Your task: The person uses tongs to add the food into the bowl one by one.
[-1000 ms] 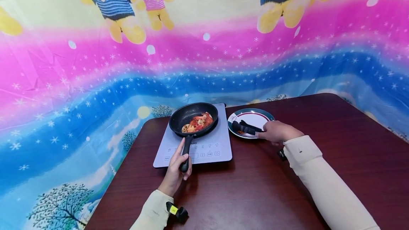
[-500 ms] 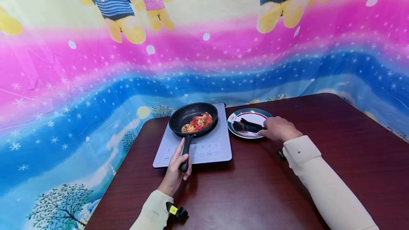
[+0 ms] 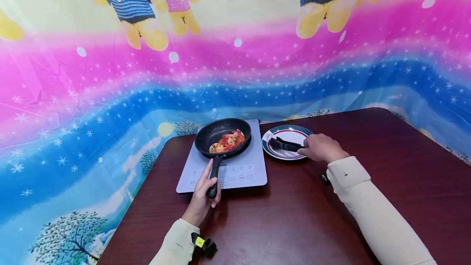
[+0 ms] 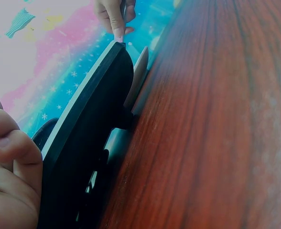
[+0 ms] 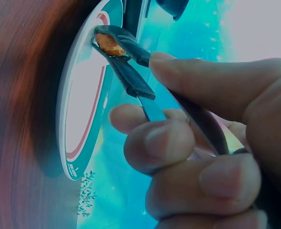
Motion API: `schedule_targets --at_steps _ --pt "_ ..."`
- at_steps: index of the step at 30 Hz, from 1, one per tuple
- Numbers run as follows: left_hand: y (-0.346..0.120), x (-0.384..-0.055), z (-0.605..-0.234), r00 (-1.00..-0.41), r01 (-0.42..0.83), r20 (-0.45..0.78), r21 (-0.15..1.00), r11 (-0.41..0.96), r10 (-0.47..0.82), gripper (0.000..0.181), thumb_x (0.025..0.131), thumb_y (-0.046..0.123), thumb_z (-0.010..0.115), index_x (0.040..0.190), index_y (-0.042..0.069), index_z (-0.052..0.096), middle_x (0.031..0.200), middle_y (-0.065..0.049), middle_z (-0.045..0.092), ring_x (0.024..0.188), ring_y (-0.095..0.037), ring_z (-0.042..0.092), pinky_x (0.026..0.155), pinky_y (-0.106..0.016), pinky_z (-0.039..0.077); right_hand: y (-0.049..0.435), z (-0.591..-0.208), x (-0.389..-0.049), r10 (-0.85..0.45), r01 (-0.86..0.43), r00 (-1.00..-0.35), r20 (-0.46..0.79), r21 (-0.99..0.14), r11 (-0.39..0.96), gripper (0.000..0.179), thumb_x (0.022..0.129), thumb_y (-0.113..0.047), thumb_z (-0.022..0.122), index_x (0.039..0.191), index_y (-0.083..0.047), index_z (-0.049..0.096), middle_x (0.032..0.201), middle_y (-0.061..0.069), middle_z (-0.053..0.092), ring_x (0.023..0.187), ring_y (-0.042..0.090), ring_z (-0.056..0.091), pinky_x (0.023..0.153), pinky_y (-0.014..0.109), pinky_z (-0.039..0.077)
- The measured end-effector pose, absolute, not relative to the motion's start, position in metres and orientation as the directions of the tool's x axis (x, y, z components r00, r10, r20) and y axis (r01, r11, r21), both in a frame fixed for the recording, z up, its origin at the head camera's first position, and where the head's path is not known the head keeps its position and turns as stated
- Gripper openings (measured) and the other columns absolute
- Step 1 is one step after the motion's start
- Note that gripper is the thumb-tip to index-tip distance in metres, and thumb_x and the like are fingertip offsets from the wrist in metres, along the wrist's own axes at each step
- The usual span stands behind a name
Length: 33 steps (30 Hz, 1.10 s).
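Observation:
My left hand [image 3: 202,196] holds the black handle of a frying pan [image 3: 209,132], the index finger stretched along it. In the pan lie shrimp and slices of lotus root [image 3: 228,141]. Between thumb and fingers of my right hand [image 3: 324,147] are black-tipped tongs [image 3: 287,145], over a white plate [image 3: 285,134] with a green and red rim. In the right wrist view the tongs' tips close round an orange-brown piece of food [image 5: 109,44]. The left wrist view shows curled fingers of the left hand [image 4: 14,157] beside the cooker's dark side.
Under the pan is a white induction cooker [image 3: 241,171] with touch controls, left of the plate. Both stand toward the back of a dark red wooden table [image 3: 279,216]. A printed cloth [image 3: 235,60] with bears hangs close behind.
The tongs' tips have drawn together over the plate, and the right hand has shifted slightly. My left hand and the pan stay where they were.

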<state>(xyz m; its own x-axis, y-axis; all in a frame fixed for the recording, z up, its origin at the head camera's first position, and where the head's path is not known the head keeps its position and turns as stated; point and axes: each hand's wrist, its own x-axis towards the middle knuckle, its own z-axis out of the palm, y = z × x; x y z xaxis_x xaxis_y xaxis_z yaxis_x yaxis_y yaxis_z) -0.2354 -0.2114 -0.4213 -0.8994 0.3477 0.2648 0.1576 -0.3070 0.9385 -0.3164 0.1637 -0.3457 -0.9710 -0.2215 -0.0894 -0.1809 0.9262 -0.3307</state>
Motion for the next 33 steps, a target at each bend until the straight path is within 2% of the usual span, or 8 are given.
schedule_targets --at_steps 10,16,23,30,33 --pt "-0.212 -0.236 -0.421 -0.9 0.157 0.264 0.938 -0.308 0.346 0.069 0.1 0.016 0.04 0.156 0.012 -0.001 0.062 0.0 0.052 0.047 -0.009 0.046 0.041 -0.019 0.037 0.163 -0.346 -0.318 -0.224 -0.178 -0.969 -0.105 -0.334 0.926 0.04 0.092 -0.035 0.063 0.114 -0.002 0.067 0.101 0.014 0.064 0.088 0.028 0.053 0.067 0.041 0.047" --pt "-0.211 -0.236 -0.421 -0.9 0.16 0.264 0.94 -0.302 0.346 0.069 0.1 0.016 0.04 0.156 0.011 -0.001 0.062 0.0 0.052 0.047 -0.009 0.046 0.041 -0.019 0.036 0.168 -0.346 -0.319 -0.262 -0.212 -0.959 -0.108 -0.344 0.915 0.033 0.094 -0.033 0.06 0.104 -0.003 0.07 0.081 0.008 0.059 0.077 0.022 0.051 0.06 0.033 0.042" --pt "-0.21 -0.236 -0.421 -0.899 0.163 0.27 0.938 -0.307 0.346 0.069 0.1 0.015 0.039 0.156 0.011 -0.001 0.061 -0.001 0.051 0.046 -0.009 0.046 0.041 -0.02 0.036 0.173 -0.345 -0.318 -0.271 -0.203 -0.956 -0.114 -0.41 0.889 0.033 0.097 -0.031 0.056 0.102 -0.002 0.07 0.066 0.005 0.052 0.061 0.018 0.047 0.055 0.03 0.04" --pt "-0.211 -0.236 -0.421 -0.898 0.164 0.271 0.937 -0.308 0.347 0.069 0.1 0.016 0.04 0.156 0.011 -0.001 0.061 -0.001 0.051 0.046 -0.009 0.046 0.041 -0.02 0.035 0.174 -0.343 -0.32 -0.25 -0.155 -0.96 -0.128 -0.499 0.853 0.036 0.098 -0.035 0.053 0.104 -0.003 0.068 0.063 0.005 0.051 0.057 0.018 0.046 0.053 0.029 0.041" --pt "-0.211 -0.236 -0.421 -0.897 0.161 0.269 0.938 -0.308 0.35 0.07 0.1 0.016 0.04 0.156 0.011 -0.002 0.061 -0.001 0.051 0.046 -0.009 0.046 0.041 -0.02 0.036 0.174 -0.343 -0.32 -0.232 -0.128 -0.964 -0.127 -0.544 0.829 0.036 0.098 -0.036 0.052 0.098 -0.004 0.068 0.062 0.005 0.05 0.056 0.018 0.045 0.052 0.03 0.04"
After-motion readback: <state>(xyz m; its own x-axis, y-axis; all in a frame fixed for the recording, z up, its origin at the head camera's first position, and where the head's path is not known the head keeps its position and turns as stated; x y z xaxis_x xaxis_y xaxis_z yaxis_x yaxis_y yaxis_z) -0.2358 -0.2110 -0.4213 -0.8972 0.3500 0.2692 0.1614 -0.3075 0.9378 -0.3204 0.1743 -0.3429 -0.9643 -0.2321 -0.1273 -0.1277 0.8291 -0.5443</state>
